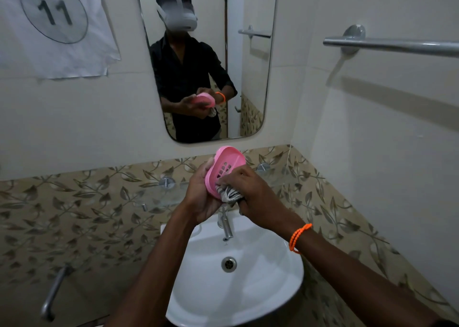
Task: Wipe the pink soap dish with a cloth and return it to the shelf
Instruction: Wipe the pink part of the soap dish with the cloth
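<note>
The pink soap dish (227, 164) is an oval plastic tray with drain slots, tilted up on its edge above the sink. My left hand (201, 197) grips its lower left side from behind. My right hand (250, 192) is closed on a bunched striped grey-and-white cloth (228, 194) and presses it against the dish's lower inside. A glass shelf (159, 198) on chrome brackets runs along the tiled wall behind my hands; my hands hide its middle.
A white basin (273, 289) with a chrome tap (226, 227) sits directly below. A mirror (248, 78) hangs above, a towel bar (390, 45) on the right wall, a chrome pipe tap (53, 294) low left, a paper sheet marked 11 (54, 16) top left.
</note>
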